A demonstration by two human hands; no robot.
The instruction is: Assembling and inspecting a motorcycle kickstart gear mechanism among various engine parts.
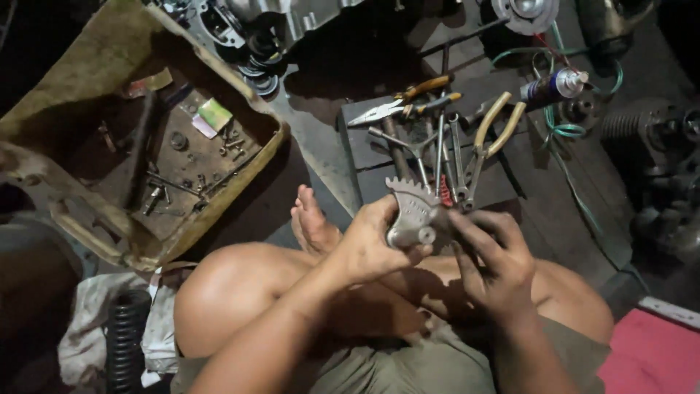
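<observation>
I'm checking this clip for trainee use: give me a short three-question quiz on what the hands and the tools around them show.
1. True or false: both hands grip the toothed metal part.
2. Which pliers lie nearer the part? A: yellow-handled pliers; B: orange-handled long-nose pliers.
3. Fill in: loose bolts lie in the worn ___ on the left.

Key:
1. True: left hand and right hand both hold it.
2. A.
3. Tray.

Dark floor (321, 146) (grimy): pliers (408, 102), wrenches (445, 157), spray can (552, 85), tray (240, 197).
</observation>
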